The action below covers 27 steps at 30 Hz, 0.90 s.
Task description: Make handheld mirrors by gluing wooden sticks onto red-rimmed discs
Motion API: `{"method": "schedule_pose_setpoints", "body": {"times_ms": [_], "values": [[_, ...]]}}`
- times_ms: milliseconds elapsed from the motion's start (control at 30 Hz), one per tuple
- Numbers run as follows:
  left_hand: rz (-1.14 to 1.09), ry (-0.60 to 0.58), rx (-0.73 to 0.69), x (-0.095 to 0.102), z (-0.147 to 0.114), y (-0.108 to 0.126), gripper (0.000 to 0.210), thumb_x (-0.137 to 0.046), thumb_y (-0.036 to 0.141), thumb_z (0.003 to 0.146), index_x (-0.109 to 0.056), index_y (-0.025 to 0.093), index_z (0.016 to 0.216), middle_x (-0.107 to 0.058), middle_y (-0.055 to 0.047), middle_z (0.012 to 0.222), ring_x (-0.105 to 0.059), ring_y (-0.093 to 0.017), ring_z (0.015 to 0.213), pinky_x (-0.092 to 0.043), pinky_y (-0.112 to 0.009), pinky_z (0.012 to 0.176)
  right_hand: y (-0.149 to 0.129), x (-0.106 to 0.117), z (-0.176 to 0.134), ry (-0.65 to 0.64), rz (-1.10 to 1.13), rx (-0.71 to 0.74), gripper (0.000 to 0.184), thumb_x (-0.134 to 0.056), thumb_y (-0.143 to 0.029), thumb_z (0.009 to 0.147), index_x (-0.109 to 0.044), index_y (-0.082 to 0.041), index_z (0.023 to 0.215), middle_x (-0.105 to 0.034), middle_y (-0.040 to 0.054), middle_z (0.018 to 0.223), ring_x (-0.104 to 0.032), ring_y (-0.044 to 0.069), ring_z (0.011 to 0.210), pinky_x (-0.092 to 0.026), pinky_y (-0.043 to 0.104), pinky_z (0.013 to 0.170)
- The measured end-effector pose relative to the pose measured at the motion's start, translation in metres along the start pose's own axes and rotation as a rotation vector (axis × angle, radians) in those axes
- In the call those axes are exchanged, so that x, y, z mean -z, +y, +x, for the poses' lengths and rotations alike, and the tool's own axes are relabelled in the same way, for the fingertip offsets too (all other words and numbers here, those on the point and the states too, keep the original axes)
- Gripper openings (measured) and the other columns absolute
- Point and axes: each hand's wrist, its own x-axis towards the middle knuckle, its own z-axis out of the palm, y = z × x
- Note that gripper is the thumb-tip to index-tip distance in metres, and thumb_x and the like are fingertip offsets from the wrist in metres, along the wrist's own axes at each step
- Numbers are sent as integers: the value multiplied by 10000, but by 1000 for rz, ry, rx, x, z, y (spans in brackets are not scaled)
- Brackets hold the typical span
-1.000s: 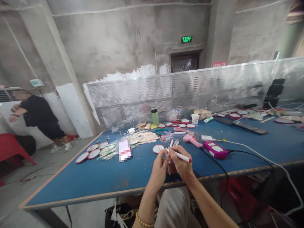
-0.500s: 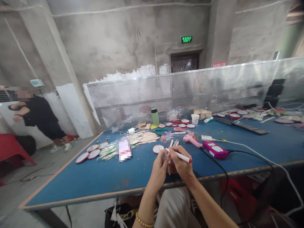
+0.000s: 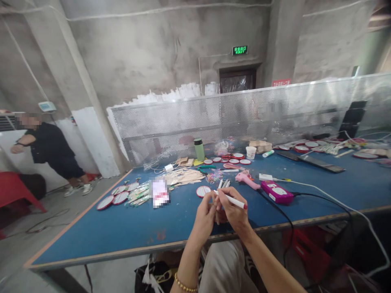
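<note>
In the head view my right hand (image 3: 234,215) is closed around a white marker (image 3: 237,202) with a red end, its tip pointing left toward my other hand. My left hand (image 3: 204,216) pinches a thin wooden stick (image 3: 217,219), whose lower end pokes out between the two hands. The stick's upper part is hidden by my fingers. Just beyond my fingertips lies a round white disc (image 3: 203,191) with a red rim. Several more white markers (image 3: 225,184) rest on the table behind my right hand.
On the blue table (image 3: 122,232) lie a pile of wooden sticks (image 3: 186,176), a pink glue gun (image 3: 247,180), a purple box (image 3: 276,193) with cables and red-rimmed discs (image 3: 105,202). A green bottle (image 3: 199,150) and a paper cup (image 3: 251,153) stand behind. Another person (image 3: 55,142) is at the left.
My hands, the marker and the stick stay almost in place. The person at the left has shifted their arms.
</note>
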Motion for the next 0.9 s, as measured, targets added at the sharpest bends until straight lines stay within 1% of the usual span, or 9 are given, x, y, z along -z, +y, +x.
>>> {"method": "schedule_pose_setpoints", "body": {"times_ms": [267, 500, 667, 900], "values": [[18, 4, -11, 0, 1, 0, 461, -592, 618, 790, -462, 197, 928, -442, 80, 587, -440, -66, 435, -394, -180, 422, -1, -1, 0, 9, 19, -19, 166, -615, -334, 828, -651, -194, 746, -630, -22, 530, -585, 122, 422, -500, 234, 467], [45, -2, -22, 0, 1, -1, 468, -580, 624, 793, -458, 195, 933, -433, 87, 561, -417, -67, 421, -386, -184, 416, -1, 0, 0, -2, 21, -12, 192, -615, -339, 836, -646, -189, 721, -632, -13, 540, -577, 122, 423, -491, 241, 472], [24, 10, -9, -1, 1, -1, 454, -595, 607, 788, -460, 196, 923, -444, 83, 582, -435, -67, 431, -395, -184, 422, 1, -1, -1, -18, 33, -14, 201, -614, -357, 841, -650, -193, 730, -647, -11, 584, -567, 111, 422, -496, 233, 465], [17, 0, -19, 0, 1, -2, 442, -596, 604, 790, -445, 202, 894, -445, 84, 570, -439, -68, 426, -390, -183, 420, 2, -1, 0, -24, 26, -23, 198, -616, -362, 837, -652, -193, 741, -644, -14, 567, -566, 108, 414, -491, 223, 455]]}}
